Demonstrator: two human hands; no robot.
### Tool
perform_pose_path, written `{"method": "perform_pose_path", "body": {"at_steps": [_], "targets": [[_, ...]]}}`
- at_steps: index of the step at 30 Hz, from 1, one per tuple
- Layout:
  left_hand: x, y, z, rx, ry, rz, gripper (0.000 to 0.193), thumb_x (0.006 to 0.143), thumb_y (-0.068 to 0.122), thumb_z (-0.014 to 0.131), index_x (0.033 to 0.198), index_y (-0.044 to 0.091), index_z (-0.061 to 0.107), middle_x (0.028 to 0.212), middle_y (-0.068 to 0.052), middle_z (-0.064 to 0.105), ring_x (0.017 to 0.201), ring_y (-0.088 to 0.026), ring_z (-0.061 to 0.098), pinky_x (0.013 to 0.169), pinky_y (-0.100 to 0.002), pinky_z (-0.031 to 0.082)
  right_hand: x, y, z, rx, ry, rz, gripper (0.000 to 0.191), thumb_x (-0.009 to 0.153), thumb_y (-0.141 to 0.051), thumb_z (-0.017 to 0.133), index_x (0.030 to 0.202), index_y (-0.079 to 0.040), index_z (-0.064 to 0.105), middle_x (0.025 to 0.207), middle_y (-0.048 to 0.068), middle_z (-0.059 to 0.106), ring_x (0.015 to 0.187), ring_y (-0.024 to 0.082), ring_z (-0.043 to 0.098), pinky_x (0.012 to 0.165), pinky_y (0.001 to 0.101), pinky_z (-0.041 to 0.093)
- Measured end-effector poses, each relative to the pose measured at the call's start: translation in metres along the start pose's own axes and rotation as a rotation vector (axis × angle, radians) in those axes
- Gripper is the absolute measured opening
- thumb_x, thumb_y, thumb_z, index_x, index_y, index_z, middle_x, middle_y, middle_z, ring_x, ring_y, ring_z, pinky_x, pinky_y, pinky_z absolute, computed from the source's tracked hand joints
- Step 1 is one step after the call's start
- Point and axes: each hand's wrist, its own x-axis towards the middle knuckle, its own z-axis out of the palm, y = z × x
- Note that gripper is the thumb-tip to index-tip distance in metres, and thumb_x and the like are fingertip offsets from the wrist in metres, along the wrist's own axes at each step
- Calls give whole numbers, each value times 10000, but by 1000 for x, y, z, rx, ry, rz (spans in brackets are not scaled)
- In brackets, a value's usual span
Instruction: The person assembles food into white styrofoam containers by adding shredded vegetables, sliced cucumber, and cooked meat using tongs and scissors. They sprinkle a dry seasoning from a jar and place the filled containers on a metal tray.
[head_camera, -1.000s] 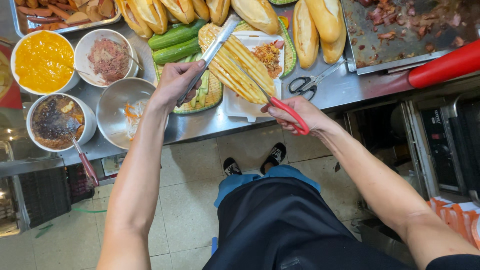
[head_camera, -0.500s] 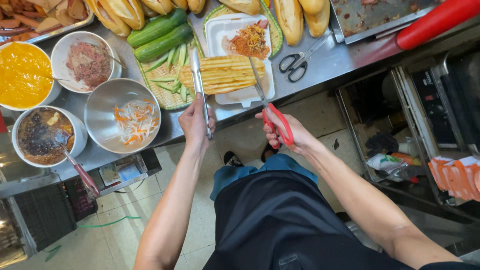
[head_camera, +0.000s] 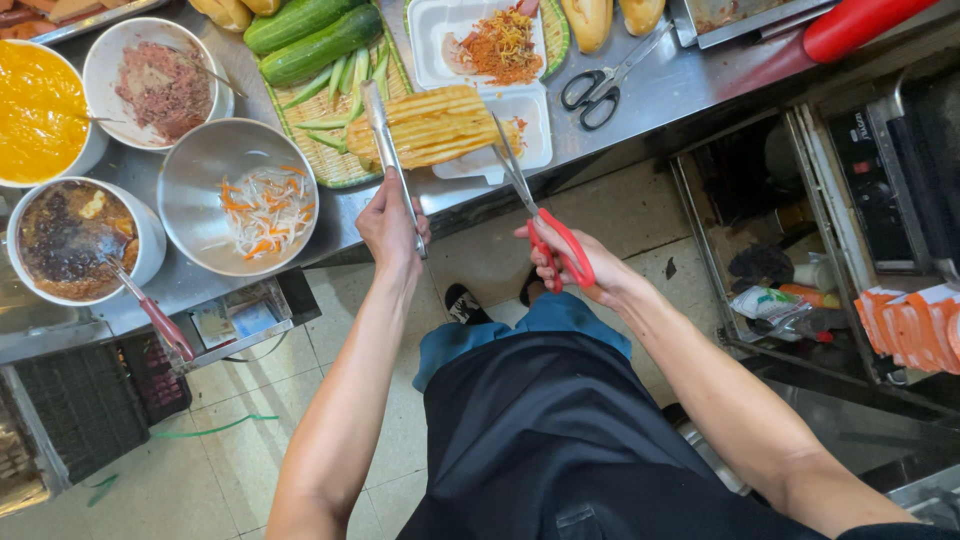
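My left hand (head_camera: 391, 225) grips metal tongs (head_camera: 382, 140) whose tips clamp the left end of a toasted, grill-marked baguette (head_camera: 432, 124). My right hand (head_camera: 572, 266) holds red-handled scissors (head_camera: 540, 220), with the blades reaching up to the baguette's right end. The baguette lies across a white foam tray (head_camera: 515, 135) at the steel counter's front edge. Both hands hover in front of the counter, above the floor.
On the counter: a steel bowl of shredded carrot and radish (head_camera: 240, 195), a bowl of dark sauce with a ladle (head_camera: 75, 240), a bowl of minced meat (head_camera: 160, 85), a yellow sauce bowl (head_camera: 35, 100), cucumbers (head_camera: 315, 40), black scissors (head_camera: 600, 85), a red bottle (head_camera: 860, 22).
The view has shifted downward, so the counter sits higher in the picture. Both hands drew back toward the counter's edge, still holding tongs and scissors on the baguette.
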Motion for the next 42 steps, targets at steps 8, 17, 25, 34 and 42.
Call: {"method": "perform_pose_path", "body": {"at_steps": [8,17,25,34,42], "targets": [[-5,-1,11,45,-71,-62,387,989,401,644,1022,19,703,621,-29,554,391,-109,482,317,-281,316,16,-5,-9,5,15,-27,664,974,-534,586,1352,12,576,696,-32,479,546,72,445,475,251,382],[0,4,13,69,-26,-50,418,1005,398,645,1032,-13,715,620,-42,551,394,-111,473,334,-284,335,26,-8,-10,-13,11,-53,637,997,-510,598,1343,24,586,722,-33,484,575,75,459,505,253,396],[1,-3,21,64,-55,-71,411,1002,394,645,1041,-10,714,623,-36,549,393,-112,477,328,-289,330,21,-5,-4,35,-59,-29,635,989,-538,573,1349,-16,569,738,-42,481,594,68,461,508,250,401],[-5,-5,9,131,-53,-111,413,993,402,639,1087,10,724,606,-31,537,382,-113,477,327,-285,331,38,-11,4,87,-23,-19,596,994,-485,629,1310,20,613,685,-40,481,523,58,439,458,225,376],[3,-1,9,60,-26,-40,421,1000,398,645,1088,-6,722,607,-35,543,390,-109,476,329,-286,343,26,-6,12,-21,-95,2,661,958,-565,545,1347,-31,560,725,-44,533,592,58,528,515,237,467]]}}
